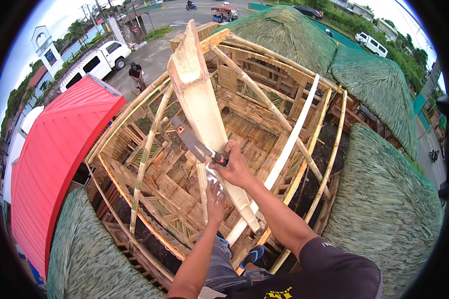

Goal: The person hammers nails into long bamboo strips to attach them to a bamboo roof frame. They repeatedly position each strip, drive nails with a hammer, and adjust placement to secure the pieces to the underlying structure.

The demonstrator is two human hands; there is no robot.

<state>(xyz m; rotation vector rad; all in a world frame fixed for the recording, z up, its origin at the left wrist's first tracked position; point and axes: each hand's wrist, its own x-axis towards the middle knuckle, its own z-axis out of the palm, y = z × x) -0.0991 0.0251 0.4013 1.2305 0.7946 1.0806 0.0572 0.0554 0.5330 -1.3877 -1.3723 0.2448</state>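
Observation:
My right hand [233,167] is closed around the black and red handle of a flat, grey-bladed hand tool [188,139]. Its blade points up and left, across the left edge of a long pale wooden plank [204,112]. The plank's far end is broad and rough-cut; its near end narrows toward my legs. My left hand [215,202] is lower down, beside the plank's left edge, with its fingers stretched forward. A small white piece [210,174] shows just past those fingertips; its kind is unclear.
Around me stands an open roof frame of bamboo poles [254,84], with a slatted bamboo floor [172,192] far below. A white strip [297,132] crosses at right. Thatched roofs [384,194] and a red metal roof [67,164] border it. A person [135,74] stands beyond.

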